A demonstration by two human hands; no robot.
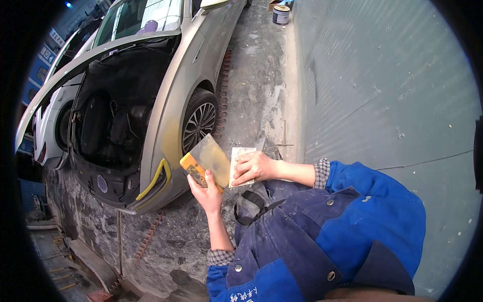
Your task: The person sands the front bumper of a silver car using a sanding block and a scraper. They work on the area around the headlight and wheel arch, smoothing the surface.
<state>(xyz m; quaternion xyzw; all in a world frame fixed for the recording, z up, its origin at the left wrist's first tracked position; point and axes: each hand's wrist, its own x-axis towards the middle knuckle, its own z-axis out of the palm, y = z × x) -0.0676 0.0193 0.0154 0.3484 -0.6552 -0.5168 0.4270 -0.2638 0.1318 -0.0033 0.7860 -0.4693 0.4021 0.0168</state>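
Left hand (207,190) grips the orange-handled scraper (207,162) at chest height while the right hand (254,167) presses a folded sandpaper sheet (239,160) against its blade, seemingly wiping it clean; steady pressure next.

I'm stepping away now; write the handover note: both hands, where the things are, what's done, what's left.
Left hand: grips the yellow-handled scraper from below, blade up.
Right hand: presses a pale sheet, probably sandpaper, against the blade's edge.
Silver car stands ahead, hood open, yellowish filler patch on its fender beside the front wheel.
Done: filler looks applied.
Left: blade appears smeared, seemingly mid-wipe.
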